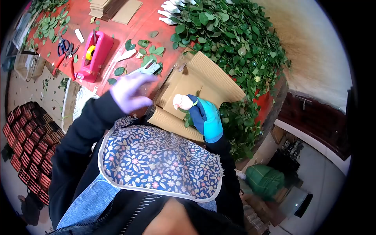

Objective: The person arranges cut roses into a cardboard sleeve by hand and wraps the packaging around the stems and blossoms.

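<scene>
My right hand (205, 115), in a blue and turquoise glove, is closed round a pale pink rose (182, 102) just below its bloom. Beneath the rose lies an open piece of corrugated cardboard (217, 76) with folded-up sides. My left hand (132, 93), in a thin lilac glove, hovers at the left of the cardboard with its fingers apart and nothing between them. Just beyond its fingertips a white and grey stapler (149, 68) rests on the red table (129, 31).
A pink tape dispenser (94, 56), scissors (62, 47) and red-handled pliers (72, 68) lie at the left. Cardboard sheets (127, 11) are at the back. A large heap of leafy stems (246, 43) covers the right side. Loose leaves are scattered about.
</scene>
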The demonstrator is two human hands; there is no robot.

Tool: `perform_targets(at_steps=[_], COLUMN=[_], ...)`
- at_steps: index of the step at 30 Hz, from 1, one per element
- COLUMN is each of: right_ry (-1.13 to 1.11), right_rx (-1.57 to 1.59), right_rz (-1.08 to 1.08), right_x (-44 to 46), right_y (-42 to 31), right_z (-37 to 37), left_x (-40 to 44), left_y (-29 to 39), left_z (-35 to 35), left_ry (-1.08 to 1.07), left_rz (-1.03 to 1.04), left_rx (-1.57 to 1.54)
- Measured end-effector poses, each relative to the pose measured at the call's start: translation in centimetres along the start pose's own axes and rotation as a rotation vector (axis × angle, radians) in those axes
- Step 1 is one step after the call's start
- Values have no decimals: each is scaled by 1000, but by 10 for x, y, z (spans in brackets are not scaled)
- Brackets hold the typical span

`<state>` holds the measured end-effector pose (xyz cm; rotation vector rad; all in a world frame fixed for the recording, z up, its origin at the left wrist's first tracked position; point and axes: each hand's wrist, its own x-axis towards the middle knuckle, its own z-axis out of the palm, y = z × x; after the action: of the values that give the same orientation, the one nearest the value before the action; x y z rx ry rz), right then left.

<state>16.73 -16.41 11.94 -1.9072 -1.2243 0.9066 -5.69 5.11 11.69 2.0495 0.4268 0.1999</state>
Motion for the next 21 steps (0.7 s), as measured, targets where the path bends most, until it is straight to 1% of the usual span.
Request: perform_targets(at_steps=[1, 5, 6, 7, 9, 10, 11, 13, 14, 15, 16, 17, 19, 21], right_ry=[8, 86, 114, 132, 149, 157, 172, 147, 143, 88, 34, 56, -62, -64], right_rx=[-1, -34, -61, -54, -178, -164, -157, -135, -127, 106, 338, 342, 268, 295], right_rz=[-2, -55, -79, -63, -101, -88, -80, -42, -27, 40, 103, 93, 60, 69], right_x=[-1, -2, -3, -5, -6, -7, -8, -10, -10, -10, -10, -15, -8, -6], right_y=[-3, -18, -19, -18, -15, -16, -17, -19, -20, -22, -23, -26, -25, -26], right_z=[-1, -6, -7, -7, -6, -5, -5, -8, -9, -12, -14, -19, -27, -22], left_x=[20, 51, 52, 52, 53, 53, 55, 59, 60, 61, 62, 59, 60, 59], left_y=[23, 28, 26, 21, 11, 5, 4, 4, 4, 4, 6, 16, 28, 32], left_z=[2, 51, 61, 72, 89, 91, 88, 82, 83, 82, 80, 80, 76, 77], left_ry=[-92, -275, -284, -310, -226, -203, -221, -197, -167, -186, -168, -146, -174, -203], left_rz=[-7, -32, -31, -31, -109, -53, -55, 67, 53, 55, 110, 177, 182, 131], left_rx=[-248, -539, -639, -637, -900, -854, -847, -745, -712, -711, -695, -665, -634, -716])
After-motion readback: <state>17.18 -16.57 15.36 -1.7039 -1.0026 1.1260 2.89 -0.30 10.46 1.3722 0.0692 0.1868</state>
